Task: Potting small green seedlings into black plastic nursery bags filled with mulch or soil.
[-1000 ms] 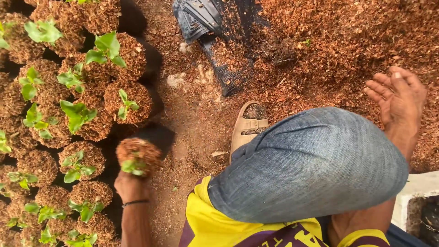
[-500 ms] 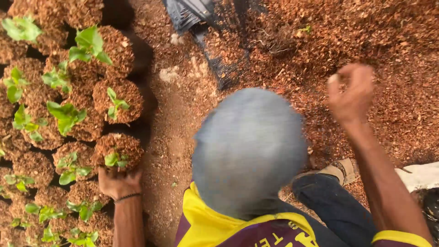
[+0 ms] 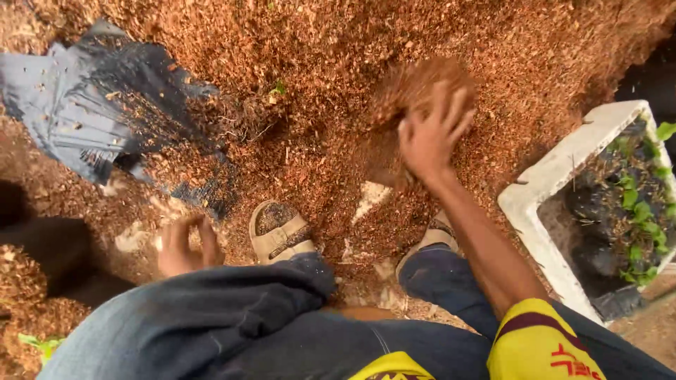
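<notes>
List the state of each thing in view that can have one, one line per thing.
Right hand: fingers spread, scooping loose reddish-brown potting mix, some of it in the air.
Left hand: blurred, nothing visible in its grip, low beside the knee.
Black plastic bags: crumpled flat, dusted with mix.
White foam box: open-topped, holding green seedlings in dark bags.
Sandal: on the foot, planted on the mix.

The person wears dark blue denim trousers (image 3: 211,317), faded and dusty over the near left knee. A yellow short-sleeved shirt (image 3: 542,345) shows at the near right, its sleeve edged with a maroon band and bearing red markings. On the feet are tan open sandals (image 3: 278,236), speckled with reddish crumbs.
</notes>
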